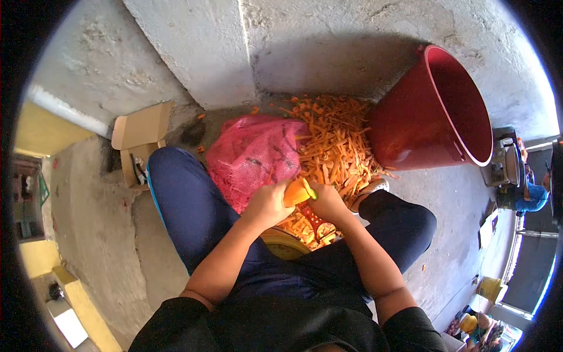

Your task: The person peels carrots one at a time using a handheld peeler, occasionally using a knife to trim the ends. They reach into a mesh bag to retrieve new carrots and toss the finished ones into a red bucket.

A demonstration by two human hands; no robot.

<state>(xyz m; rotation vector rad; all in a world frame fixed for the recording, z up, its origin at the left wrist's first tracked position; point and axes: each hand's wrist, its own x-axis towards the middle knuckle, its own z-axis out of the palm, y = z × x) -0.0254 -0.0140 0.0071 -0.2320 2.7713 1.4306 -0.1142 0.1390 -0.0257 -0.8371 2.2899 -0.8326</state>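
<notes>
My left hand is closed round a thick orange carrot, held between my knees. Against the carrot's right end, my right hand is closed on a small green-tipped tool; it looks like a peeler, but my fingers cover most of it. Orange peelings lie in a heap beyond my hands, with more below them. Left of the heap rests a pink mesh bag. Under my wrists are the rim of a yellow container and a red piece with pale holes, partly hidden.
A large dark red bucket leans to the right of the peelings. An open cardboard box sits by the wall at left. My shoe touches the heap's edge. People are at the far right.
</notes>
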